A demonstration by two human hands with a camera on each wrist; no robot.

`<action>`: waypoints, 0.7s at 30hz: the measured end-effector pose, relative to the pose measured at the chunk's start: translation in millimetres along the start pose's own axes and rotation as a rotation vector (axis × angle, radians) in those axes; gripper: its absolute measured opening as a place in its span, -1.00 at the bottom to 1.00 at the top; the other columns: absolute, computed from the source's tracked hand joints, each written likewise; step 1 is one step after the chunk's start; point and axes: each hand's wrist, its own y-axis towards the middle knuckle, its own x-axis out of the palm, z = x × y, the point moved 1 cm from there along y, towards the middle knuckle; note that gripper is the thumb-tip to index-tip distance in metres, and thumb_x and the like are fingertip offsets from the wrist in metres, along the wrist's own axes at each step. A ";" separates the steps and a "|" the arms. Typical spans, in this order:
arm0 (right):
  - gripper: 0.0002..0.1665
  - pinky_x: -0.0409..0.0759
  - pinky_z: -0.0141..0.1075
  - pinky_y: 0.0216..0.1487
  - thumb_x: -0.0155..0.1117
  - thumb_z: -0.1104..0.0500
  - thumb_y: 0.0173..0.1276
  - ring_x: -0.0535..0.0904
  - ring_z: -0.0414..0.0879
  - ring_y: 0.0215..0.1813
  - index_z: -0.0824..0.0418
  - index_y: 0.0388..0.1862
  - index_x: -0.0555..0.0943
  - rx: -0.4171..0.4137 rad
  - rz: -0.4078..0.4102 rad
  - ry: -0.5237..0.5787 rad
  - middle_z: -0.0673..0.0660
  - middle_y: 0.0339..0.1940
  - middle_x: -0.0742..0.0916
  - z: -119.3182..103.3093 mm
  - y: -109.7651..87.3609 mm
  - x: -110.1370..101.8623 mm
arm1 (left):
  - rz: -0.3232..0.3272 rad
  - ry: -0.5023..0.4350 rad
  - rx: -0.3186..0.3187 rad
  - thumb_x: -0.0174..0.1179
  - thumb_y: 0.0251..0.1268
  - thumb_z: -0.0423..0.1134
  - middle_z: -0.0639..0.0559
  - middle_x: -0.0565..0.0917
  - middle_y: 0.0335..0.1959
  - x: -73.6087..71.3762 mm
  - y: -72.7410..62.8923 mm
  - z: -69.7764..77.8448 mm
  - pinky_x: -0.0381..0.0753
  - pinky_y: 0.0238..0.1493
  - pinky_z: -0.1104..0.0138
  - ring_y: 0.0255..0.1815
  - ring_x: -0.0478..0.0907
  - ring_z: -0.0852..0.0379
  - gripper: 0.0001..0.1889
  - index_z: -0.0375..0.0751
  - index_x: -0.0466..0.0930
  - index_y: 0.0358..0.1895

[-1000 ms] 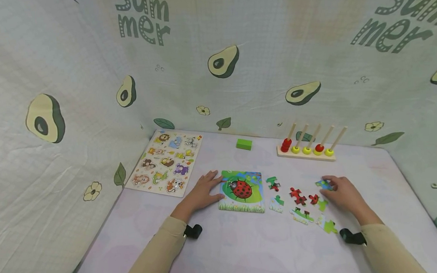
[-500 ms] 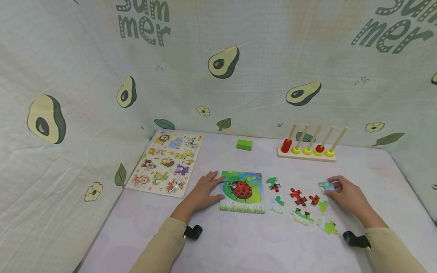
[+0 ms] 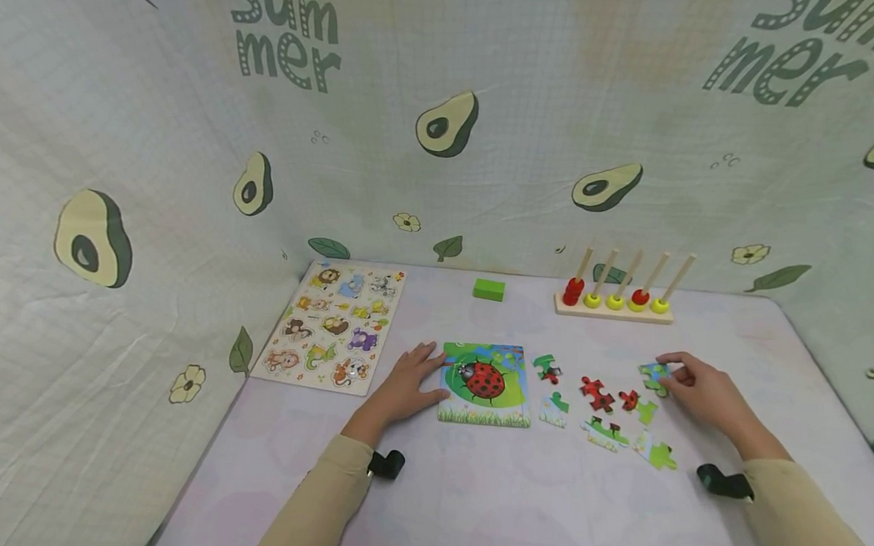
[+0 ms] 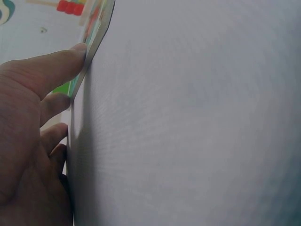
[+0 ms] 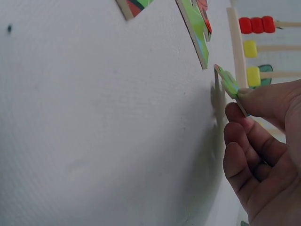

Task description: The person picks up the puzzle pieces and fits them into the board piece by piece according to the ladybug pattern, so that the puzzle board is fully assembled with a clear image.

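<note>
My right hand pinches a blue-and-green jigsaw piece between thumb and fingers. In the right wrist view the jigsaw piece is tilted, one edge near the tabletop. To its left lie a red-and-green piece, a red piece and several others. My left hand rests with extended fingers at the left edge of the square ladybug puzzle board. The left wrist view shows the left thumb touching the board's edge.
An animal peg-puzzle board lies at the back left. A green block sits behind the ladybug board. A wooden bead stacker with upright pegs and red and yellow beads stands at the back right. Printed cloth hangs behind the table.
My right hand has moved slightly right and turned the jigsaw piece, so more of its printed face shows. The left hand and the ladybug board have stayed put.
</note>
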 end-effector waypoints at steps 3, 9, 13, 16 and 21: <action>-0.51 0.44 -0.27 -0.39 0.23 0.15 0.51 0.49 0.01 -0.31 0.34 0.32 0.44 0.003 -0.004 0.002 0.23 -0.24 0.66 0.1 -0.4 -1.2 | -0.003 0.004 -0.004 0.25 0.42 0.10 -0.01 0.07 0.66 0.1 0.3 -0.2 -0.20 0.66 0.10 0.68 -0.14 -0.03 -0.25 -0.01 0.25 0.59; -0.47 0.41 -0.26 -0.39 0.23 0.10 0.53 0.46 -0.03 -0.33 0.34 0.35 0.42 -0.018 -0.011 0.031 0.19 -0.25 0.63 -0.4 -1.3 -2.6 | -0.002 0.004 0.003 0.25 0.42 0.10 -0.02 0.07 0.66 -0.1 0.4 -0.6 -0.21 0.66 0.09 0.68 -0.15 -0.03 -0.25 -0.03 0.25 0.58; -0.44 0.44 -0.26 -0.36 0.23 0.07 0.54 0.47 -0.03 -0.31 0.33 0.37 0.40 -0.025 -0.015 0.058 0.20 -0.22 0.65 -4.7 -0.5 -2.9 | -0.003 0.014 0.005 0.24 0.43 0.11 -0.02 0.07 0.66 0.1 0.4 -1.3 -0.21 0.66 0.11 0.68 -0.15 -0.02 -0.25 -0.02 0.24 0.59; -0.42 0.47 -0.27 -0.34 0.25 0.06 0.54 0.49 -0.01 -0.27 0.32 0.38 0.39 -0.029 -0.021 0.082 0.22 -0.19 0.66 -11.6 -0.8 -2.7 | -0.002 0.009 0.007 0.24 0.43 0.11 -0.02 0.07 0.66 0.1 0.5 -1.3 -0.21 0.66 0.11 0.68 -0.15 -0.02 -0.25 -0.02 0.25 0.59; -0.41 0.49 -0.31 -0.33 0.24 0.08 0.54 0.51 -0.02 -0.23 0.33 0.40 0.37 -0.057 -0.038 0.123 0.19 -0.17 0.67 -25.1 -2.4 -0.2 | -0.001 0.002 0.011 0.24 0.43 0.11 -0.03 0.08 0.66 0.2 0.1 -0.8 -0.21 0.66 0.09 0.68 -0.14 -0.04 -0.25 -0.04 0.25 0.58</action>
